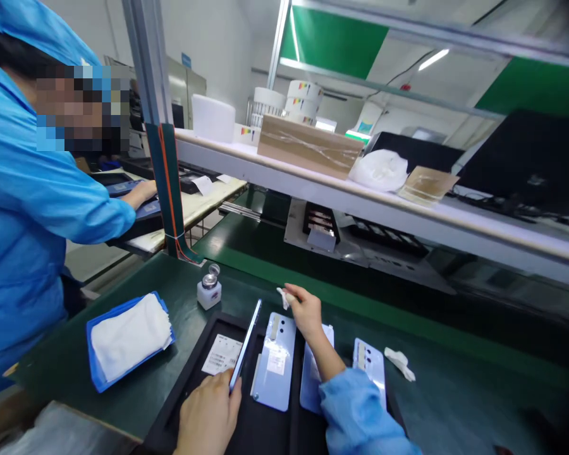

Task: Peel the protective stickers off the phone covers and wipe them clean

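My left hand [209, 414] grips the near end of a phone [245, 344] that stands on its edge, tilted, over a black tray [180, 388]. My right hand [304, 309], in a blue sleeve, pinches a small white wipe [282, 297] just beyond the tray's far edge. Light blue phone back covers [275, 363] lie face down in the tray, one under my right forearm and another [370, 366] further right. A white label sheet [222, 354] lies in the tray to the phone's left.
A small white dispenser bottle [209, 289] stands on the green mat. A blue tray of white cloths [128, 338] sits left. A crumpled wipe [400, 362] lies right. A co-worker in a blue gown [28, 208] works at the left. A shelf [360, 196] carries boxes and tape rolls.
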`<state>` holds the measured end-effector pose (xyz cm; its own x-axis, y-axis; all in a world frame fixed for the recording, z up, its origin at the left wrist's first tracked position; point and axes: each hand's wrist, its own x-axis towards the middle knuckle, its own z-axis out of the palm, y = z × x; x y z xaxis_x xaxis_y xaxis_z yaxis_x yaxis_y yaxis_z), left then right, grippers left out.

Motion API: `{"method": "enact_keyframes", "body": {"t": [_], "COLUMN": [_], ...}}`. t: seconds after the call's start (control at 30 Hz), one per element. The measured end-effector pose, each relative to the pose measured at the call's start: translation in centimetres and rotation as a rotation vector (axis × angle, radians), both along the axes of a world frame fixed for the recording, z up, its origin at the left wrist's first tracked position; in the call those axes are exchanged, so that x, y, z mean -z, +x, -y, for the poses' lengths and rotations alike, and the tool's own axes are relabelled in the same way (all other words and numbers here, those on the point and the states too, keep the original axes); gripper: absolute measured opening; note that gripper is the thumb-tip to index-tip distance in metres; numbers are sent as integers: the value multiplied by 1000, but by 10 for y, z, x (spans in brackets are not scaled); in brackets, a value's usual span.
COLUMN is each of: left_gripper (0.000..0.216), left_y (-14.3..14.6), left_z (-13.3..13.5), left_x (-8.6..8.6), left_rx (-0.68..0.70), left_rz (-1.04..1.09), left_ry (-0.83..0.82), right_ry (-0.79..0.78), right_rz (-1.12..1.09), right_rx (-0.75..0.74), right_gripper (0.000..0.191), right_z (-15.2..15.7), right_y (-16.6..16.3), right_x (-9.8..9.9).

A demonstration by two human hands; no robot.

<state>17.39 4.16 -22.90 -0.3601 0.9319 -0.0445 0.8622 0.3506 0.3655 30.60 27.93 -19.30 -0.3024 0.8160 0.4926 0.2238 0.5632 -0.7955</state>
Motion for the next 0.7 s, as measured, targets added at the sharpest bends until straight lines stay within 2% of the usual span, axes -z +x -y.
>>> {"method": "enact_keyframes", "body": {"t": [0.07, 0.17, 0.27, 0.33, 0.43, 0.5, 0.6, 0.67, 0.7], "left_gripper": [34, 32, 26, 23, 26, 28, 25, 25, 27], "left_y": [-6, -15, -20, -19, -13, -10, -7, -6, -6], "left_z": [-12, -47, -80, -86, -70, -51, -28, -19, -16], "left_x": [-22, -51, -64, -63, -48, -34, -16, -10, -8], "left_rx": [15, 0, -16, 1, 55, 108, 197, 236, 249], "left_rz": [15, 3, -29, -45, -48, -39, -18, -1, 12], "left_ry": [-28, 32, 47, 60, 124, 303, 689, 849, 895], "right_ry": [-97, -223, -305, -335, -370, -334, -91, 56, 80], "right_rz": [-70, -148, -226, -281, -344, -312, -145, -51, -13], "right_rx": [40, 23, 14, 29, 0, -84, -209, -225, -211], "right_gripper": [31, 36, 40, 43, 43, 36, 27, 28, 28], "right_z": [9, 27, 37, 41, 58, 80, 111, 117, 116], "right_y": [12, 22, 23, 21, 12, 3, -6, -4, -1], "right_x": [1, 4, 1, -6, -21, -32, -42, -44, -44]}}
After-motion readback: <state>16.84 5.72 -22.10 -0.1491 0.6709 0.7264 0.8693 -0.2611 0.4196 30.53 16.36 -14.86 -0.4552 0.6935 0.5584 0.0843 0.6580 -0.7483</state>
